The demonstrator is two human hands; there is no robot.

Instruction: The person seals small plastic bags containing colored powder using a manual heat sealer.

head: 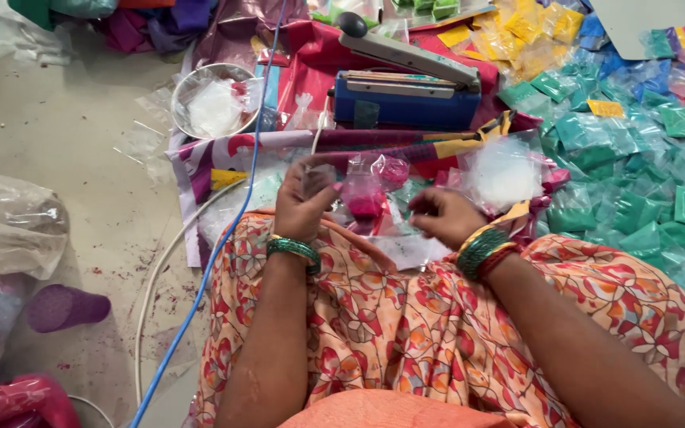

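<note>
My left hand [304,200] is raised above my lap, its fingers closed on the top of a small clear plastic pouch [363,190] with pink powder in its bottom. My right hand [441,214] hovers just right of the pouch, fingers curled, near a flat clear bag [415,250] lying on my patterned orange lap. Whether the right fingers pinch anything is blurred. Green bangles ring both wrists.
A blue heat sealer [406,93] with a grey lever stands ahead. A steel bowl [209,101] with clear bags sits to its left. Several green, blue and yellow powder packets [636,182] cover the right. A blue cable [223,238] and a purple cup [65,307] lie left.
</note>
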